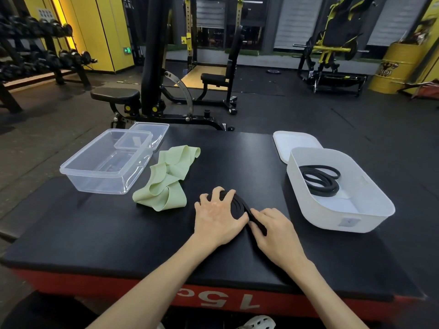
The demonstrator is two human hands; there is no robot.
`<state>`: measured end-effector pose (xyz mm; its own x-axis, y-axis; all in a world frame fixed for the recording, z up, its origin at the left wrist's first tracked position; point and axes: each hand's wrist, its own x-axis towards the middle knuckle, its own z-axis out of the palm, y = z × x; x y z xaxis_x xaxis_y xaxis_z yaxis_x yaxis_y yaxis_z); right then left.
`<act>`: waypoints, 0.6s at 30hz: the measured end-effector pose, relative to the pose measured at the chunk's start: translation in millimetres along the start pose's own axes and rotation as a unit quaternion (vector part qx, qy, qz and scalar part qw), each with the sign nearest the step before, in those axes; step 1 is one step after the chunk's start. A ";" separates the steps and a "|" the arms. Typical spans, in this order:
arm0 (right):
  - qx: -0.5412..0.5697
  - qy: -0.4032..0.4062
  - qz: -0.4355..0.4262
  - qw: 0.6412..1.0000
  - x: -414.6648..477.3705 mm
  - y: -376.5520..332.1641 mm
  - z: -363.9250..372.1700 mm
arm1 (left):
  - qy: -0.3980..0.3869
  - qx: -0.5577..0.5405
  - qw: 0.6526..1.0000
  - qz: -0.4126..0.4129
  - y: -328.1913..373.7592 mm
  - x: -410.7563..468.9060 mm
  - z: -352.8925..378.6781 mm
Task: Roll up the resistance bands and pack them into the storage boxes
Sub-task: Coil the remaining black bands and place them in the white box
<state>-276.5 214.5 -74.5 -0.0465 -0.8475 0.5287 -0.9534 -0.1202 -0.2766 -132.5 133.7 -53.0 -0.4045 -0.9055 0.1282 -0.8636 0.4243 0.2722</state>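
Right hand (pixel 275 229) pinches the black band (pixel 240 205) tail, left hand (pixel 218 217) presses spread fingers (pixel 217 192) flat on its coil; we judge the white box (pixel 370 224) nearer the right.

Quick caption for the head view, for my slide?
Left hand presses the coiled black band flat, right hand pinches its loose end, beside the white box.
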 end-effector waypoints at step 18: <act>0.073 -0.039 0.041 0.996 2.1 -1.9 -6.6 | -0.163 -0.015 0.944 0.285 -39.2 36.4 -26.4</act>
<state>-276.7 216.4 -67.5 -0.0933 -0.8945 0.4372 -0.8940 -0.1180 -0.4323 -105.4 84.1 -33.8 -0.8770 -0.4791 -0.0378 -0.4701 0.8388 0.2748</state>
